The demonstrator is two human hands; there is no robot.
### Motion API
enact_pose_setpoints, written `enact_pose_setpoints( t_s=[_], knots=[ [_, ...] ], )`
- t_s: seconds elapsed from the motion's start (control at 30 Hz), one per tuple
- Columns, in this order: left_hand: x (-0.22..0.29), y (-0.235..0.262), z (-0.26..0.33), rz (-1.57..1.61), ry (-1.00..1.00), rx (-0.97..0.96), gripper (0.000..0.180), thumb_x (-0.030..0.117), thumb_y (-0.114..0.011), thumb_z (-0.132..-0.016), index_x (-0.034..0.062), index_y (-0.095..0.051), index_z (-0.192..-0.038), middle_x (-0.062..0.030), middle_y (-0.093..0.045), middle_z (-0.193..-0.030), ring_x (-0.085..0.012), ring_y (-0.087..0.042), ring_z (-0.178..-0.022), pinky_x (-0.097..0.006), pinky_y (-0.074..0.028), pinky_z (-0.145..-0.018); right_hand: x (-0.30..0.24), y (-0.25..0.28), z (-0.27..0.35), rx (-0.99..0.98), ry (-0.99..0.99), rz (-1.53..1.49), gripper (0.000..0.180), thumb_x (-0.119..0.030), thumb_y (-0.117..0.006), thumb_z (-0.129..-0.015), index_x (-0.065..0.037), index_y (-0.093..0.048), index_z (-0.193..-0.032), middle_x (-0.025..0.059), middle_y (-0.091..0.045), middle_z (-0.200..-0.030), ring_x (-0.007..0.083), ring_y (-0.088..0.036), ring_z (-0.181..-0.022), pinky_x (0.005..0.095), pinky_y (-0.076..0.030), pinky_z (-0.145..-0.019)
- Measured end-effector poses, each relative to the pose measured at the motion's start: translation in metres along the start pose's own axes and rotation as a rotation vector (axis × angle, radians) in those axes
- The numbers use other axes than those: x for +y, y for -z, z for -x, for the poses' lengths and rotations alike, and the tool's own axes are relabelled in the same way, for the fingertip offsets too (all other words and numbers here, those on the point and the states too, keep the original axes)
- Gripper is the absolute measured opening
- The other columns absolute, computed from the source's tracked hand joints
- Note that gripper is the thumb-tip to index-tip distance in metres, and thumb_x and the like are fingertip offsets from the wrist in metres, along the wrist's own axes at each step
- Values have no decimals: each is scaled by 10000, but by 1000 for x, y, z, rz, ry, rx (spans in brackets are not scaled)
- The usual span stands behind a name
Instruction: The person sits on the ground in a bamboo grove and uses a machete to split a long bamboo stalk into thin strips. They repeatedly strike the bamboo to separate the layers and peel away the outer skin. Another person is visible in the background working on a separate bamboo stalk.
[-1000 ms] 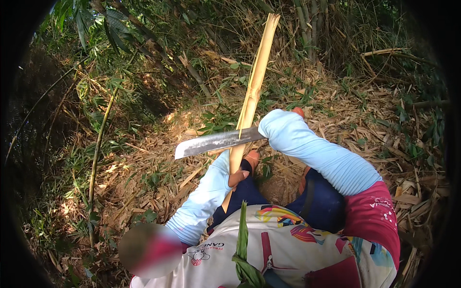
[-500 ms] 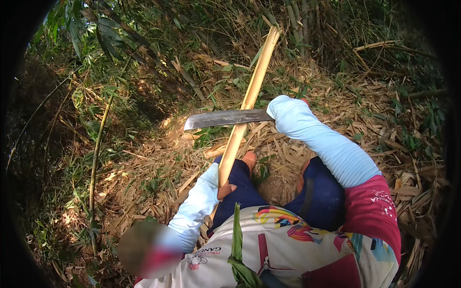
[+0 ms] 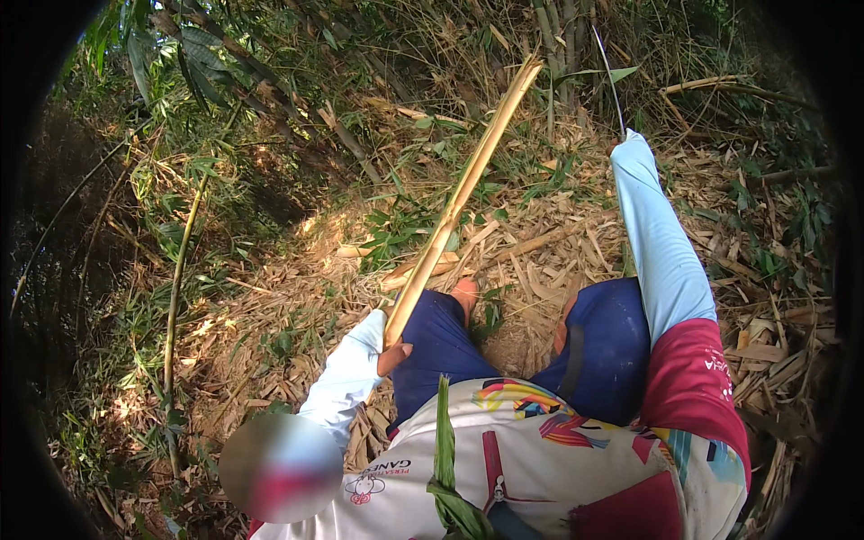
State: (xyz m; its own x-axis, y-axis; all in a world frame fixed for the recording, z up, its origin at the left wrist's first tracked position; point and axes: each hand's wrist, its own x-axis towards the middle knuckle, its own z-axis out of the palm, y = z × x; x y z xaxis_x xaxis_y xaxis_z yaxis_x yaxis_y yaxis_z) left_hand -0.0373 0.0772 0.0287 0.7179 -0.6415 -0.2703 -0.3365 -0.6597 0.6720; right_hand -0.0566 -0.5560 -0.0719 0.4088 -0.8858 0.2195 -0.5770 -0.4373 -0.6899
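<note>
My left hand (image 3: pixel 389 353), in a pale blue sleeve, grips the lower end of a long split bamboo pole (image 3: pixel 463 193) that slants up and away to the right. My right hand (image 3: pixel 632 146) is raised far out at the upper right, closed on the handle of a long knife (image 3: pixel 610 83). Its blade points upward and shows only as a thin edge-on line. The blade is well clear of the pole, to its right. My knees in dark blue trousers (image 3: pixel 612 342) are bent below the pole.
Dry bamboo leaves and husks (image 3: pixel 540 252) cover the sloping ground. A thin green stalk (image 3: pixel 178 270) stands at the left, bamboo stems (image 3: pixel 558 36) at the top, and a cut pale piece (image 3: pixel 418 267) lies by the pole.
My right hand has swung the knife up and to the right, away from the pole, where the blade lay across it before. The left hand keeps its hold on the pole.
</note>
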Motion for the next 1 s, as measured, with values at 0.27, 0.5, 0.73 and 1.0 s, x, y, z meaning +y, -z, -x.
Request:
enact_pose_setpoints(
  t_s=[0.27, 0.5, 0.73, 1.0],
  knots=[
    [32, -48, -36, 725, -83, 28, 658, 91, -566, -861, 55, -352, -1482, 10, -474, -795, -103, -489, -622, -241, -442, -545, -158, 79, 201, -335, 638, -76, 167, -127, -669, -828, -59, -595, -961, 173, -615, -810, 335, -610, -732, 421, -476, -697],
    [68, -51, -37, 860, -138, 89, 408, 167, -605, -878, 73, -480, -1255, 37, -442, -717, -66, -412, -576, -233, -343, -504, -201, 68, 272, -720, 1075, 134, 209, -67, -688, -701, -98, -670, -908, 161, -660, -897, 355, -681, -846, 410, -553, -702],
    [77, -46, -21, 995, -90, 46, 563, 129, -608, -883, 89, -427, -1415, 50, -450, -750, -49, -408, -589, -216, -337, -511, -212, 43, 242, -774, 776, 420, 140, -95, -700, -739, -54, -647, -863, 186, -654, -782, 343, -686, -769, 418, -543, -663],
    [61, -44, -20, 937, -86, 34, 674, 95, -600, -889, 116, -345, -1513, 56, -461, -798, -39, -401, -604, -207, -328, -516, -204, 55, 256, -728, 897, 341, 110, -81, -676, -748, -46, -634, -844, 189, -665, -828, 367, -682, -791, 409, -540, -668]
  ],
)
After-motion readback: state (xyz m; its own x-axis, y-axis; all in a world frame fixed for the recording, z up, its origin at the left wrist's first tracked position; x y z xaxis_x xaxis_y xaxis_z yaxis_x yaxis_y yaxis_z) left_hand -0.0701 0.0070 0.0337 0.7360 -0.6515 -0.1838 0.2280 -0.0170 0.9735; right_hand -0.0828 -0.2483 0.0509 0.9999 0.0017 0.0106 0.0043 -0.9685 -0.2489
